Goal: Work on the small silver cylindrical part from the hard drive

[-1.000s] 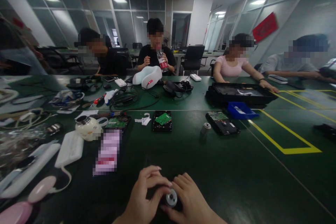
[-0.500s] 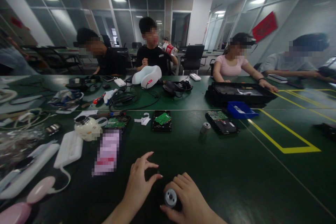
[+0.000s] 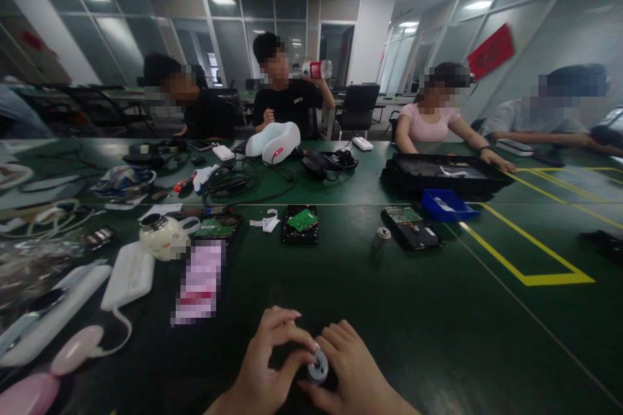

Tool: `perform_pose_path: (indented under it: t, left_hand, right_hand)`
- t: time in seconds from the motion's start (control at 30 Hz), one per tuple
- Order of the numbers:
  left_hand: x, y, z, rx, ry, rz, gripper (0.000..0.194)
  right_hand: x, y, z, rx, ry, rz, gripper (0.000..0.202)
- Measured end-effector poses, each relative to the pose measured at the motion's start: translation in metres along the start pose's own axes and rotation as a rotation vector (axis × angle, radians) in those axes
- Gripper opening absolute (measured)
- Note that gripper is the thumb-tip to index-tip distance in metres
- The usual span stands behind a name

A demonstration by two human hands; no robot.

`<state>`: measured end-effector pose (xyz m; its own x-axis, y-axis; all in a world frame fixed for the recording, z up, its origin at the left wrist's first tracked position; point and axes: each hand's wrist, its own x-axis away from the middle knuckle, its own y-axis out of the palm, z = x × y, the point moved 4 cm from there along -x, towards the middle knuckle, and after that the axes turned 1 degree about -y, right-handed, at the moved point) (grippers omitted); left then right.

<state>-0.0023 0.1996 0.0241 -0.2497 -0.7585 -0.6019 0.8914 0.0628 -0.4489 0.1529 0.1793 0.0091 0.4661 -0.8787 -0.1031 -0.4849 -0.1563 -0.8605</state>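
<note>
Wrapped by the fingers and thumb of my right hand (image 3: 351, 363) is a small silvery electric motor (image 3: 318, 373), its round end face with small holes turned up towards me. My left hand (image 3: 277, 350) reaches in from the left, thumb and index finger pinched at the centre of that end face. Whatever is between these fingertips is too small to make out. A similar silvery motor (image 3: 382, 238) stands on the green table (image 3: 428, 331), farther off. Beside it lies a hard drive (image 3: 413, 227) with an exposed circuit board.
Another hard drive (image 3: 300, 225) lies mid-table with white paper scraps (image 3: 266, 222) beside it. A cream jug (image 3: 164, 238), a white power bank (image 3: 129, 275) and a pink pouch (image 3: 200, 282) are on the left. A blue bin (image 3: 448, 205) adjoins a black tray (image 3: 445, 174). Several people sit opposite.
My left hand has moved down and right, and its thumb and index finger have closed onto the motor's end. My right hand stays around the motor. A person opposite has raised a bottle.
</note>
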Motion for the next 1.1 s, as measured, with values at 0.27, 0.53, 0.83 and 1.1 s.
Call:
perform_pose_path:
  t: [0.27, 0.53, 0.83, 1.1]
  left_hand:
    - [-0.005, -0.002, 0.013, 0.112, 0.053, -0.145, 0.021]
    - [-0.001, 0.004, 0.021, 0.174, 0.104, -0.098, 0.047]
    - [0.004, 0.006, 0.015, 0.076, 0.126, -0.009, 0.028]
    - [0.000, 0.006, 0.018, 0.173, 0.124, -0.044, 0.026]
  right_hand:
    - [-0.001, -0.003, -0.002, -0.024, 0.002, 0.010, 0.019]
    - [0.000, 0.001, 0.001, -0.013, -0.014, 0.005, 0.026]
    - [0.002, 0.005, 0.004, -0.020, -0.023, 0.070, 0.020]
    - [0.002, 0.009, 0.006, -0.039, -0.028, 0.082, 0.019]
